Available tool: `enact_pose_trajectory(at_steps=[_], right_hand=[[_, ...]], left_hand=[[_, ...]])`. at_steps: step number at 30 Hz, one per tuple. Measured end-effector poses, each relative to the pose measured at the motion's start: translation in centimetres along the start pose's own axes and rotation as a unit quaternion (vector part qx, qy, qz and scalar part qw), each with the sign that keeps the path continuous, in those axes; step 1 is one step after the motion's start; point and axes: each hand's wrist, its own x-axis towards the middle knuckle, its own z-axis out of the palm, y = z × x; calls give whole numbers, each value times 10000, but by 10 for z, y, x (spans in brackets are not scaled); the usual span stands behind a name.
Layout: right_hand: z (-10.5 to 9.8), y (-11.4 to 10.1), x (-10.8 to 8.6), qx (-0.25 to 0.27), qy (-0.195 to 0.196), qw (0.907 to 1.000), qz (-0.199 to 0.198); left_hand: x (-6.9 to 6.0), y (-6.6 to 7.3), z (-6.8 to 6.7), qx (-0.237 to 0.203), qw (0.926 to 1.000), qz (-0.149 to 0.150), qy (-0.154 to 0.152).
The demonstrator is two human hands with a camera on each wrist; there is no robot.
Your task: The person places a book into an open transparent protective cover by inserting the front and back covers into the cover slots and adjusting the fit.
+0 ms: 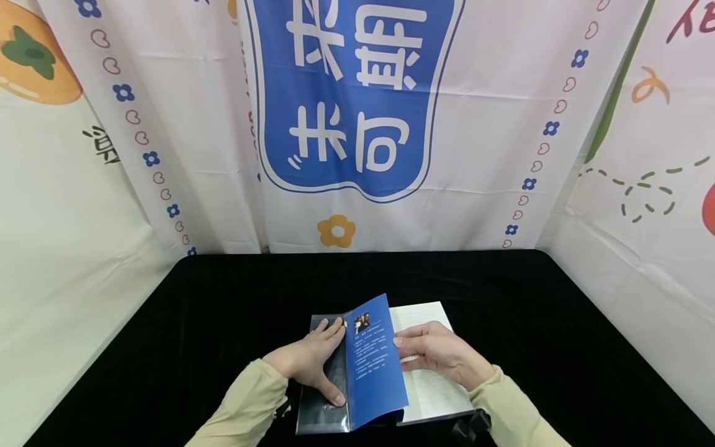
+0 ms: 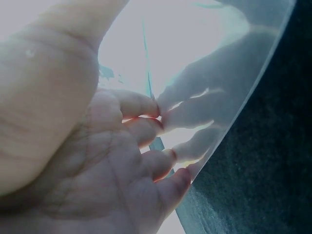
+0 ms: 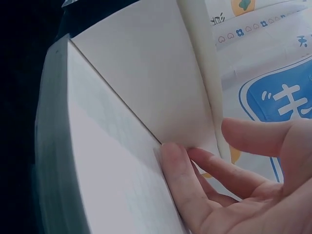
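An open book with white pages lies at the front middle of the table, its blue printed cover flap standing tilted up. Left of the flap is a clear plastic sleeve. My left hand rests flat on the sleeve with fingers spread, the fingertips by the fold. In the left wrist view the glossy plastic reflects those fingers. My right hand holds the flap's free edge, thumb on the blue side and fingers on the page side. The flap's pale inner face shows in the right wrist view.
Black cloth covers the table. Behind it hangs a white printed curtain with a blue panel, and similar printed cloth encloses the sides. A dark strap sits at the right wrist.
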Motion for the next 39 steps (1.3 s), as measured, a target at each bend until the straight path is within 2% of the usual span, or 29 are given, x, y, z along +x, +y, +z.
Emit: enact_pose_trajectory(at_steps=[14,27,39], right_hand=[[-1,0,-1,-3,-43,10000,-28],[1,-2,-1,-149,192,9997,-13],[3,0,-1,-271,332,9991,9]], left_hand=[[0,2,0,-5,10000,1,-28],[0,1,-1,20,9999,160,1],[0,1,-1,6,10000,9,-62]])
